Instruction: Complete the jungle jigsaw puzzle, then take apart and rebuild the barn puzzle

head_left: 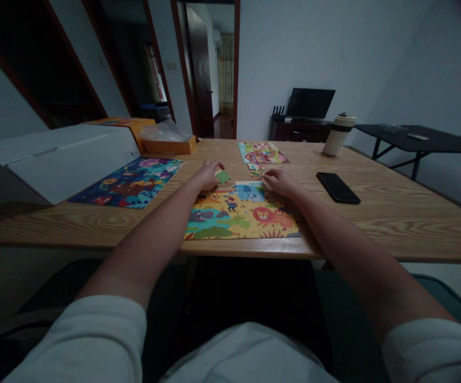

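A: ok, head cam, what are the hands up to?

B: Left hand, around mid-frame, is pinching a flat green cardboard puzzle piece by its left side. Right hand, a bit right of centre, has its fingertips at some small multicoloured loose pieces. Honestly can't tell if it's gripping one or just touching.

A: and the puzzle itself?

B: Yellow cardboard jigsaw with lions and a hippo, lying flat lower centre between the forearms, right by the near edge of the brown wood-grain table. Top edge is kinda uneven.

A: anything else lying around?

B: Yep. Dark blue sea-themed picture sheet on the left, beside a long white cardboard box. Colourful rectangular picture with a red shield above centre, black phone right, cream tumbler with a dark band upper right.
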`<state>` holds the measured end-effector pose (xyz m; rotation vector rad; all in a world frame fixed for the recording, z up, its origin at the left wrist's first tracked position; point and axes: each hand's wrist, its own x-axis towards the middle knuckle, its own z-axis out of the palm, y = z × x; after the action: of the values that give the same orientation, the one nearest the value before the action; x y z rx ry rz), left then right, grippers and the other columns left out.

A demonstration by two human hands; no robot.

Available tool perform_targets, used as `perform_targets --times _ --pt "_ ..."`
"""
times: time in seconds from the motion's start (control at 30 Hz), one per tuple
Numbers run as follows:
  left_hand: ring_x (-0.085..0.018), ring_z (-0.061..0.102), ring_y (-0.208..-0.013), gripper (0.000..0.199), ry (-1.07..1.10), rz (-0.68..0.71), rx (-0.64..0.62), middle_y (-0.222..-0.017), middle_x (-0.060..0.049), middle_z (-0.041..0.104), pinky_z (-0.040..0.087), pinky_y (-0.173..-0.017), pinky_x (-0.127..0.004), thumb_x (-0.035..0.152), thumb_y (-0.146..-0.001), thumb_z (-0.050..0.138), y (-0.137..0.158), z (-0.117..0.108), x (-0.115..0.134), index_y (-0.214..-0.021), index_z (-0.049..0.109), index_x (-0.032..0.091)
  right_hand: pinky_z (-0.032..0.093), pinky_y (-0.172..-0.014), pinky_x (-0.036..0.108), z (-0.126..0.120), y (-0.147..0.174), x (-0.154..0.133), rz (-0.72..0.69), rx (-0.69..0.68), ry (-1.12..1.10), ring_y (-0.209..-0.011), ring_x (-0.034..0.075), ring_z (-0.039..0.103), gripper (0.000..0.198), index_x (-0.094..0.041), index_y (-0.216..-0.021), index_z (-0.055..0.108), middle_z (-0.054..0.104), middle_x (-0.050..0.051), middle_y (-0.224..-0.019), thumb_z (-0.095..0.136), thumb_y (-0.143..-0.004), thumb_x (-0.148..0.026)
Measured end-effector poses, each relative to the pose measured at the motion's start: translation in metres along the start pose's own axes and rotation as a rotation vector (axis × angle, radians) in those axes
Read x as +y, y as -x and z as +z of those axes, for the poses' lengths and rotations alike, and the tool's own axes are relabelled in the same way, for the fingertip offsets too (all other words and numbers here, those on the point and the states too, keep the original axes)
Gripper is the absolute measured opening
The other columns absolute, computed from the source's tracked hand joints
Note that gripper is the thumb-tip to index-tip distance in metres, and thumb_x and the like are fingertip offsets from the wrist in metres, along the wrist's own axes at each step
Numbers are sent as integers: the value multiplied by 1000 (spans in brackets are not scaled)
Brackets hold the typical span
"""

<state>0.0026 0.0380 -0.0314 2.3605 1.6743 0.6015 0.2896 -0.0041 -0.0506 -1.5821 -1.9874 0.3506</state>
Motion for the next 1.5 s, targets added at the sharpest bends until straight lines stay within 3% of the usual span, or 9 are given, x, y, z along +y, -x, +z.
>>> perform_targets --times 0.13,0.27,0.47,0.7,0.9,1.03,1.23,1.37,1.5 --pt "-17 56 -96 49 128 67 90 -130 -9 45 51 -76 -25 3 -70 63 -4 4 2 -115 56 22 47 -84 32 2 -2 3 -13 13 -24 -95 22 63 33 -14 -108 69 69 11 -107 51 -93 -38" --pt "-15 59 -93 49 258 35 87 -122 -9 54 51 -76 -24 9 -77 61 -7 3 -2 -123 50 18 47 -85 32 2 -1 3 -6 9 -41 -93 21 63 31 -14 -106 69 69 11 -106 51 -93 -36" --pt "-27 60 -102 70 -86 -61 -103 -114 -11 64 46 -83 -32 52 -70 77 4 -5 -1 -128 55 21 48 -81 31 2 -1 2 -16 -7 -66 -89 21 63 30 -13 -105 69 69 11 -104 51 -93 -34" --pt "-19 63 -79 78 84 -97 -152 -116 -11 61 46 -63 -26 30 -70 77 10 -4 14 -137 40 24 47 -85 31 5 -2 4 -16 19 -54 -93 20 63 30 -13 -108 67 68 11 -107 54 -92 -35" --pt "-22 59 -93 72 176 135 61 -110 -9 57 48 -78 -31 28 -61 82 9 -9 12 -123 47 21 49 -82 31 2 0 -4 -41 97 -183 -94 20 62 29 -10 -112 64 66 14 -111 58 -90 -28" --pt "-18 56 -93 60 374 277 1 -109 -8 57 48 -78 -29 19 -63 77 15 -4 26 -117 48 18 51 -72 28 3 6 -19 1 8 -417 -87 18 63 42 -14 -127 54 67 12 -105 61 -88 -27" --pt "-17 57 -94 49 439 439 -67 -114 -6 59 48 -82 -29 19 -70 70 22 11 50 -116 51 18 43 -56 19 2 14 -40 37 -151 -687 -72 13 58 70 -25 -146 34 65 2 -89 60 -82 -19" --pt "-20 57 -108 54 311 474 -94 -131 -8 55 47 -90 -32 26 -78 67 20 13 46 -129 51 22 39 -54 19 -7 11 -33 39 -68 -498 -64 10 51 55 -18 -134 52 63 3 -83 53 -80 -12" --pt "-22 59 -108 44 87 378 -229 -125 -10 61 45 -92 -32 33 -84 61 14 14 32 -126 60 19 37 -55 20 -13 7 -12 107 -34 -147 -62 10 51 37 -14 -115 67 67 6 -87 51 -82 -10"
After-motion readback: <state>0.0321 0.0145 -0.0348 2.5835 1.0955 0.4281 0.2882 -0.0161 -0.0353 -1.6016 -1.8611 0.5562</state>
